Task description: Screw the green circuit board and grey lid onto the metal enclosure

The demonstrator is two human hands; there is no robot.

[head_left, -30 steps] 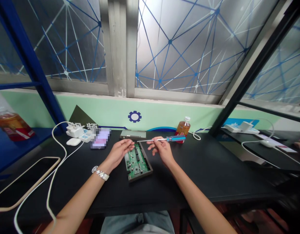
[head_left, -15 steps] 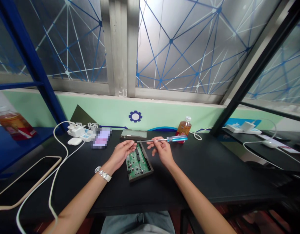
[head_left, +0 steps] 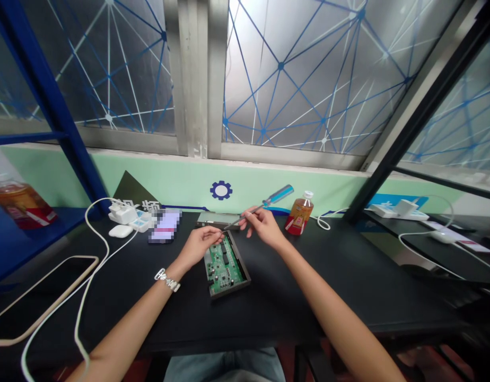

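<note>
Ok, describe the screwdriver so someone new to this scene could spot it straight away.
Start at the black table under the window and find the open case with the green circuit board. Just above it, the right hand holds the screwdriver by its shaft. It is the only tool there: thin metal shaft, translucent blue handle tilted up toward the orange drink bottle.

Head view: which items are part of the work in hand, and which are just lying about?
In hand: right hand grips screwdriver; left hand at circuit board.

Lying about: grey cover, drink bottle, phone, earbud case, charger.
</note>
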